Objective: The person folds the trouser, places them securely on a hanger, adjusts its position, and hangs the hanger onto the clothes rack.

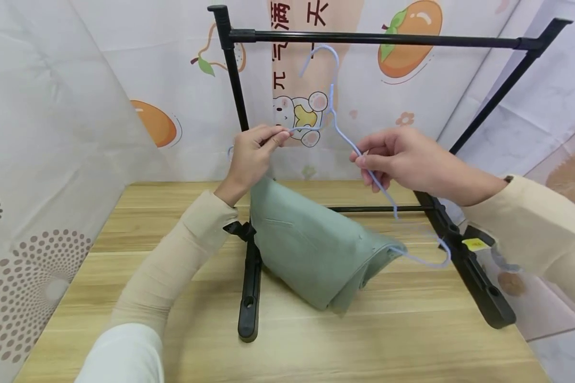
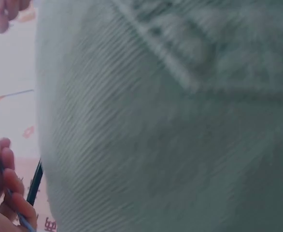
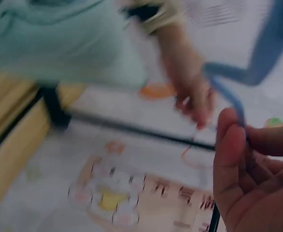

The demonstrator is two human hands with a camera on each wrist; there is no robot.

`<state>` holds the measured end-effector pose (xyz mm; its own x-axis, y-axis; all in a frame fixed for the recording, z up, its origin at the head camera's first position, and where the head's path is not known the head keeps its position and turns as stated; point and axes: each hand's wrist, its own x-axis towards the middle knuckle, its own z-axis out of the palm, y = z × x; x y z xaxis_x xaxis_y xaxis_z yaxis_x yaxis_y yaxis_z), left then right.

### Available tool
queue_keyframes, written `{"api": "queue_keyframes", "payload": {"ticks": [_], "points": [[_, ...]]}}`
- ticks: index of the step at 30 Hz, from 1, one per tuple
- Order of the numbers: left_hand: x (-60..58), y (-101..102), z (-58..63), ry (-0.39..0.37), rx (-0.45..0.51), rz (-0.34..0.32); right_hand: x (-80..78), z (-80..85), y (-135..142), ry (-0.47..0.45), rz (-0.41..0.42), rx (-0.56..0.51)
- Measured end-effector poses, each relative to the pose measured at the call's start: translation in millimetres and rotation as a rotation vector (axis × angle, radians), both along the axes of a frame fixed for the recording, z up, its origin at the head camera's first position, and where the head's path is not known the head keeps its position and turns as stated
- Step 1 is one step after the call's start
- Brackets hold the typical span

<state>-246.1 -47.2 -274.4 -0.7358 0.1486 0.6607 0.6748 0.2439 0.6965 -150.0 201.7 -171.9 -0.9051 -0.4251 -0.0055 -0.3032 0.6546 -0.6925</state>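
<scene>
A light blue wire hanger (image 1: 332, 101) is held tilted in front of the rack, its hook below the top bar and apart from it. My left hand (image 1: 253, 159) pinches the hanger's left shoulder. With thumb and fingers, my right hand (image 1: 395, 159) grips the sloping right shoulder. A folded green garment (image 1: 316, 244), which looks like denim with stitched seams, hangs over the hanger's lower bar, below both hands. The hanger's right corner sticks out past the cloth. In the left wrist view the green cloth (image 2: 170, 145) fills most of the picture.
A black rack (image 1: 388, 38) stands on the wooden table (image 1: 345, 346), with a top bar, a low rear bar and a foot (image 1: 249, 308) at each side. Behind it hangs a white printed curtain (image 1: 182, 64) with fruit pictures.
</scene>
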Motion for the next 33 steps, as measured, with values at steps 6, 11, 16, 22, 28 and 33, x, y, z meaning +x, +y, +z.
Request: {"api": "queue_keyframes", "payload": {"ticks": [6, 11, 16, 22, 28, 33], "points": [[-4.9, 5, 7.8, -0.002, -0.066, 0.016, -15.8, 5.9, 11, 0.094, 0.009, 0.19], [-14.8, 12, 20.8, -0.038, -0.093, 0.03, -32.4, 17.9, 19, 0.08, -0.071, 0.288], [-34.3, 27, 38.3, -0.105, -0.092, 0.041, -56.4, 33.7, 32, 0.164, -0.138, 0.339], [-62.1, 44, 67.3, -0.183, -0.102, 0.038, -85.4, 50.2, 46, 0.35, -0.229, 0.402], [-88.0, 58, 96.0, -0.228, -0.185, 0.054, -115.6, 61.8, 59, 0.361, -0.35, 0.404], [-103.3, 67, 102.5, -0.279, -0.209, 0.078, -133.7, 59.2, 66, 0.377, -0.396, 0.378]]}}
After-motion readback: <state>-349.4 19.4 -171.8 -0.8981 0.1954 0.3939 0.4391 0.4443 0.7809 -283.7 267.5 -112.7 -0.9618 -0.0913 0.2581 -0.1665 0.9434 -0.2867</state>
